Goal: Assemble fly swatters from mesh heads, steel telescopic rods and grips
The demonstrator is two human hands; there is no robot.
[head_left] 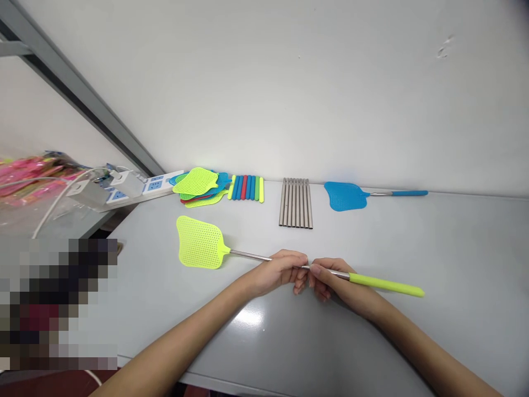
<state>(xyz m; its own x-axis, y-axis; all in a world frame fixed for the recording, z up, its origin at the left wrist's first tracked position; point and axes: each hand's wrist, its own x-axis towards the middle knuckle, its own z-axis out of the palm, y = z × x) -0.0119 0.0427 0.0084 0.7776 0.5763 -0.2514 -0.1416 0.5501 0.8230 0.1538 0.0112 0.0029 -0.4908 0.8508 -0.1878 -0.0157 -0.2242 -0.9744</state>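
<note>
1. Nearest lies the bare front of the desk (256,342); the forearms reach across it from the near side.
2. The left hand (281,270) is curled around the thin rod (250,255) of the yellow swatter (201,242). The right hand (339,280) holds the same rod further right, its thumb on top, close to the grip (384,284). The hands are just beside each other, over the middle of the desk, with the swatter's head to the left and its grip to the right.
3. The step in hand looks like working the rod's length, with head and grip already on. Whether it is being drawn out or pushed in, I cannot tell.
4. The next move seems to call for a steady pull or push along the rod's line, the hands kept level so the thin section does not bend.
5. Farther off, at the middle, about 8 loose rods (296,204) lie side by side.
6. Left of them are 8 loose grips (244,188) in a row, then a pile of heads (196,181).
7. To the far right, a blue swatter (346,197), with rod and grip fitted, lies near the wall (289,82).
</note>
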